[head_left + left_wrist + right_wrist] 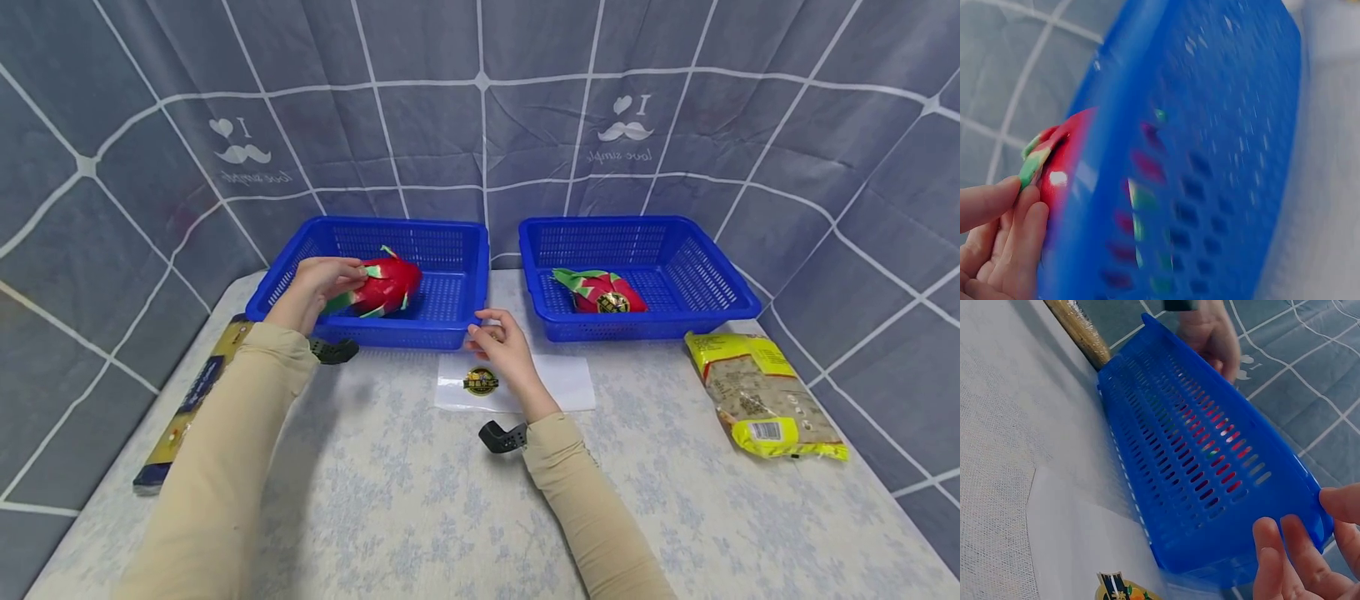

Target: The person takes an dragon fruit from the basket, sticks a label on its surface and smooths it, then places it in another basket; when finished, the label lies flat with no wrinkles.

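Note:
A dragon fruit [390,285], red with green scales, lies in the left blue basket [438,335]. With thumb and fingers my left hand [315,283] pinches one of its green-tipped scales [1034,164]; the basket wall partly hides the fruit in the left wrist view. At the same basket's front right corner is my right hand [504,346], its thumb at the rim and its fingers against the outer wall [1229,512]. A second dragon fruit [603,292], bearing a black and gold sticker [613,302], lies in the right blue basket [615,327].
Between the baskets' fronts and me lies a white sheet [558,383] with a black and gold sticker [480,381]. A yellow bag [768,396] is at the right, and a long gold and dark blue package [191,400] at the left. A grey curtain [540,133] hangs behind.

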Action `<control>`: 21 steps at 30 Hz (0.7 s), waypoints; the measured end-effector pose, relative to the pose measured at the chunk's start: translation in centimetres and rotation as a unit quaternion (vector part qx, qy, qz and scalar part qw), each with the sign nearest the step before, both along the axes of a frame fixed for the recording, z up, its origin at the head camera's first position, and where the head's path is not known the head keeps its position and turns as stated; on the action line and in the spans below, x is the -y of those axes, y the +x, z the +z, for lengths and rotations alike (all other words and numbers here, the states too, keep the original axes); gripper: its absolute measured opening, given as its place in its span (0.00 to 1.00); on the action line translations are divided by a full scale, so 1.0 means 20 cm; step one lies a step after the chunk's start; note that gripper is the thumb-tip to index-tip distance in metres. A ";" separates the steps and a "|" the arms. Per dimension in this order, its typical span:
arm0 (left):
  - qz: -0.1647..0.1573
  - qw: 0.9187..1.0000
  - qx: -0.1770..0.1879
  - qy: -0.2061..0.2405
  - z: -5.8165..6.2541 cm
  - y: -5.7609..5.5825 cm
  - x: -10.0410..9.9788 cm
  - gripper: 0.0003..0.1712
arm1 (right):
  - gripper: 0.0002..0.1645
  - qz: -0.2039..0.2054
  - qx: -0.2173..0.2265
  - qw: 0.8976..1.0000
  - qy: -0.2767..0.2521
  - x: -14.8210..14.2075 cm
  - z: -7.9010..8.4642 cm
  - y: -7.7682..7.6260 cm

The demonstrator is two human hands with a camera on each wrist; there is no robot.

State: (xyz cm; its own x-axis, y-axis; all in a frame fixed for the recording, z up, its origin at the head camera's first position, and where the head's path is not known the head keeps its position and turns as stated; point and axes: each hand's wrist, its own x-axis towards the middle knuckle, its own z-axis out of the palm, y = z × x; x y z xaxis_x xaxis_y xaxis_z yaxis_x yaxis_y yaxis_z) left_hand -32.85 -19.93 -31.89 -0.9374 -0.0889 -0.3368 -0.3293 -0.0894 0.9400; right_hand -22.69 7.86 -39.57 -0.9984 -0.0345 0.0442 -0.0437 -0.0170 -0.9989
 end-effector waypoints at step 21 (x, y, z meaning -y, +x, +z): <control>-0.195 0.969 -0.140 0.062 0.27 0.53 -0.49 0.13 | 0.37 0.100 -0.007 0.991 -0.086 -0.26 0.30 0.16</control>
State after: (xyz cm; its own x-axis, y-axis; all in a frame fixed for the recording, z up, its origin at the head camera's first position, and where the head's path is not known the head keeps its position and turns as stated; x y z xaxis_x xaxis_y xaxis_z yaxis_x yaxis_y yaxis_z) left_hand -22.26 -10.10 -26.55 -0.9478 0.3152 -0.0491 -0.0933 -0.1268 0.9875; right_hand -19.47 13.07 -33.57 -0.9716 -0.2227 0.0796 -0.0353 -0.1964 -0.9799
